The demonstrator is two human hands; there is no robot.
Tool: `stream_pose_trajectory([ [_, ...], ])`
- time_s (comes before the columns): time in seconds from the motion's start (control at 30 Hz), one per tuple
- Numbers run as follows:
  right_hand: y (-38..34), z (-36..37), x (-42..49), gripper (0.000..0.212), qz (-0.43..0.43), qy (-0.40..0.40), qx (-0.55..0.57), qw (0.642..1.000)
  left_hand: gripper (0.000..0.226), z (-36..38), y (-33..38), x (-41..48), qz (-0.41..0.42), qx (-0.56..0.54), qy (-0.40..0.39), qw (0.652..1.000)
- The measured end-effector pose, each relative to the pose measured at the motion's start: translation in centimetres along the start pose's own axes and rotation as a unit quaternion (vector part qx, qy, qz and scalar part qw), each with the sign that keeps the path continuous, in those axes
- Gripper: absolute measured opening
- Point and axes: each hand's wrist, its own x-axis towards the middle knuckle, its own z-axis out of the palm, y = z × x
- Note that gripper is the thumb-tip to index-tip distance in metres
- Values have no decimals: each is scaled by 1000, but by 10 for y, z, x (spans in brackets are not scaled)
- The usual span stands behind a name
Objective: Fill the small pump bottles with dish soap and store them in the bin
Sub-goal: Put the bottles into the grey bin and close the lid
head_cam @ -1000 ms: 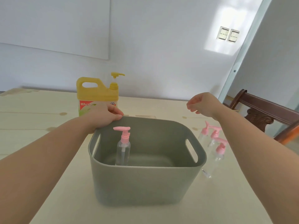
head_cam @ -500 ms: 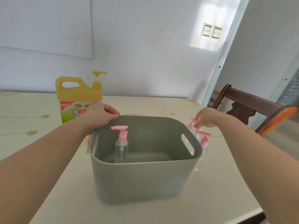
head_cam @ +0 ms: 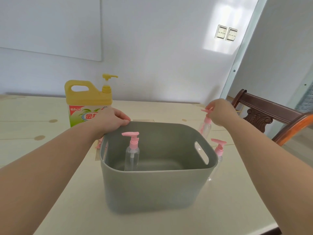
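A grey plastic bin (head_cam: 157, 189) stands on the table in front of me. Inside it, at the left, a clear small pump bottle (head_cam: 132, 156) with a pink pump stands upright. My left hand (head_cam: 111, 122) grips the bin's far left rim. My right hand (head_cam: 220, 112) pinches the pink pump of a second small bottle (head_cam: 205, 128), held above the table beyond the bin's right corner. Another small bottle (head_cam: 219, 150) stands on the table beside the bin's right wall. The yellow dish soap jug (head_cam: 84, 100) with its pump stands behind my left hand.
A dark wooden chair (head_cam: 264, 114) stands past the table's right edge. Something pink (head_cam: 99, 145) lies on the table by the bin's left side, mostly hidden. The table's near right corner (head_cam: 271, 226) is close to the bin.
My right hand came down onto the bottles right of the bin, took one by its pump and lifted it. My left hand stayed on the bin's rim.
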Motion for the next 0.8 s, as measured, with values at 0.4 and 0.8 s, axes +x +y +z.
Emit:
stream_pose_trajectory([
  [0.4,-80,-20,-23,21,-165,193,332,908,6,-5,-3,7,2,28,-20,999],
  [0.8,-101,4,-49,5,-227,-114,293,922,5,-2,-1,6,6,34,-11,999],
])
